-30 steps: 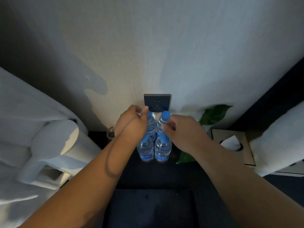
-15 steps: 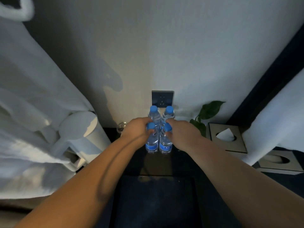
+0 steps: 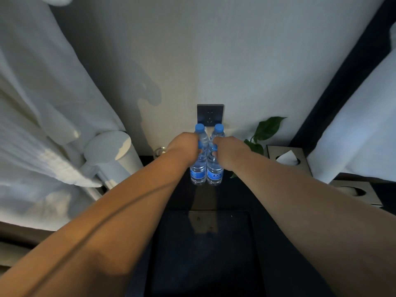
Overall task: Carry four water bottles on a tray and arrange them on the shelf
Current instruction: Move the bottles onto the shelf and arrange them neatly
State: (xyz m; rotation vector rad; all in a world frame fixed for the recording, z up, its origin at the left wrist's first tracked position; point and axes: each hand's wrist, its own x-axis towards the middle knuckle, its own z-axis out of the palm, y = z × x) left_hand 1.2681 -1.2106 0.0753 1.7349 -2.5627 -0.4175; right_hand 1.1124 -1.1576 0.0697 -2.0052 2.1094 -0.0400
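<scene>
Several clear water bottles with blue caps and blue labels stand upright in a tight block on the dark shelf [image 3: 240, 196] by the wall. My left hand [image 3: 182, 146] is closed around the neck of the front left bottle [image 3: 198, 171]. My right hand [image 3: 230, 152] is closed around the neck of the front right bottle [image 3: 215, 172]. Behind them the back left bottle [image 3: 200, 130] and the back right bottle [image 3: 219, 130] show their caps and shoulders. A dark tray [image 3: 201, 254] lies bare in front of the bottles.
A black wall socket [image 3: 210, 114] sits just behind the bottles. A white kettle [image 3: 109, 153] and hanging white robes [image 3: 42, 116] are on the left, with a small glass [image 3: 159, 151] beside the left hand. A green plant [image 3: 265, 131] and tissue boxes [image 3: 287, 157] stand on the right.
My hands came down from the back bottles' caps onto the two front bottles' necks and closed there. The view tilted up a little, showing more wall and robes.
</scene>
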